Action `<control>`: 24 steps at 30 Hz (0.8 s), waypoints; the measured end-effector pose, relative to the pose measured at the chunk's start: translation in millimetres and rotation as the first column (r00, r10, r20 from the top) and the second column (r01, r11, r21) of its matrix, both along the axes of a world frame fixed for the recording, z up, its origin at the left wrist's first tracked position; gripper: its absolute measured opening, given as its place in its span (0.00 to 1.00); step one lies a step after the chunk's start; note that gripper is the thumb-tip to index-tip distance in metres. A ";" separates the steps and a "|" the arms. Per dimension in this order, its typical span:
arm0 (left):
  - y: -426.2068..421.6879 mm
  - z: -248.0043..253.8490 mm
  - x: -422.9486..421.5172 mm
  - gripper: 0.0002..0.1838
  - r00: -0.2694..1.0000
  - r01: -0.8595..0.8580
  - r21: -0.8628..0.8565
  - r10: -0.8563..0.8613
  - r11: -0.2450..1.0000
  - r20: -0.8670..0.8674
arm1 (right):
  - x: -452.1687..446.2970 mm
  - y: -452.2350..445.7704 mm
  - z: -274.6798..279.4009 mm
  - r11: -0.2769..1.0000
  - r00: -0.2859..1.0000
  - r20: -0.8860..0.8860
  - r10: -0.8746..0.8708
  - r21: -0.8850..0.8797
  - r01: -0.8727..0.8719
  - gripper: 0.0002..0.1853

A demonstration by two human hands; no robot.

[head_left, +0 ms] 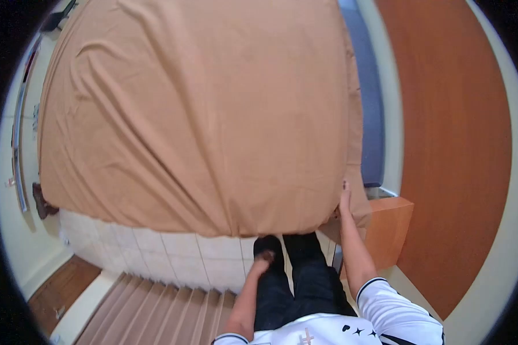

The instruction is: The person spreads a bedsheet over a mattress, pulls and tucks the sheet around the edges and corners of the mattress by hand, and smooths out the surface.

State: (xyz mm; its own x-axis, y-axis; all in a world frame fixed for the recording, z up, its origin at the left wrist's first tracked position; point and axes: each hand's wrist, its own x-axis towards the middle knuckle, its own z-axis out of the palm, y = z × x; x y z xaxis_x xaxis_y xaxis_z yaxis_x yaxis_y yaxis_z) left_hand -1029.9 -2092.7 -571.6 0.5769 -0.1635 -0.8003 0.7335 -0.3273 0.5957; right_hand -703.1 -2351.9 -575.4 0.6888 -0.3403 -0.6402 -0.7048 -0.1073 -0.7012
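A tan bed sheet (259, 126) covers the bed in front of me, smooth toward the right and with long diagonal folds on the left. My right hand (345, 200) is at the near right corner of the bed, closed on the edge of the sheet, with part of the fingers hidden by cloth. Lower down, my left hand (263, 263) is in front of my dark trousers, apart from the sheet. Its fingers are blurred, so whether they are open or closed does not show.
Beside the bed on the right is a blue padded surface (367, 115), with an orange-brown wooden block (388, 227) near its end. A large reddish-brown wooden panel (449, 126) stands further right. Pale floor tiles (178, 256) and brown pleated fabric (149, 313) lie at lower left.
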 end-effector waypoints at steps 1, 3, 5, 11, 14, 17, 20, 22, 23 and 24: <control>14.7 -22.2 -25.7 0.20 0.982 -0.170 0.029 0.167 0.985 0.087 | -7.9 3.0 3.5 0.991 0.969 0.231 0.083 -0.122 -0.056 0.20; 48.4 -3.1 -12.9 0.23 0.570 -0.781 0.150 0.790 0.606 -0.227 | -23.7 22.0 52.4 0.974 0.973 0.195 0.126 -0.208 -0.084 0.20; 97.1 -7.6 -0.7 0.31 0.135 -0.984 0.078 0.950 0.162 -0.280 | -46.2 41.9 74.2 0.946 0.971 0.175 0.162 -0.308 -0.103 0.20; 171.1 35.9 91.9 0.33 -0.223 -0.945 -0.234 0.973 -0.229 -0.054 | -95.1 20.4 6.5 0.957 0.876 -0.471 -0.109 0.188 0.220 0.19; 177.1 44.5 100.6 0.19 -0.273 -0.959 -0.134 0.937 -0.248 0.219 | -107.0 1.9 -32.5 0.949 0.853 -0.502 -0.144 0.174 0.263 0.20; 183.5 19.7 61.6 0.07 -0.150 -0.988 -0.028 0.895 -0.152 0.420 | -121.4 -18.3 -46.3 0.963 0.895 -0.428 -0.126 0.164 0.214 0.21; 170.3 31.7 37.7 0.07 -0.207 -0.929 0.178 0.855 -0.324 0.476 | -126.3 -25.9 -21.7 0.978 0.943 -0.333 0.006 0.200 0.065 0.22; 172.9 18.6 6.1 0.08 -0.182 -0.893 0.261 0.825 -0.366 0.535 | -119.4 -15.4 15.4 0.968 0.961 -0.241 0.134 0.241 -0.075 0.22; 175.7 20.6 1.2 0.08 -0.123 -0.915 0.253 0.813 -0.315 0.569 | -115.0 -5.7 34.4 0.967 0.956 -0.243 0.166 0.230 -0.109 0.22; 182.6 19.5 -0.9 0.09 -0.068 -0.931 0.248 0.797 -0.267 0.600 | -108.8 11.3 54.1 0.958 0.954 -0.237 0.183 0.259 -0.119 0.21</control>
State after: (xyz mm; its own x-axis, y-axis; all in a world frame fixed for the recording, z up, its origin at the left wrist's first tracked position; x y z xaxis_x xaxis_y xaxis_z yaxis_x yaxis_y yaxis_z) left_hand -1030.8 -1910.1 -552.1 -0.1735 0.9371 -0.3029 0.4679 0.3491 0.8119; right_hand -811.9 -2340.6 -521.3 0.5220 -0.0599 -0.8508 -0.8522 -0.0781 -0.5174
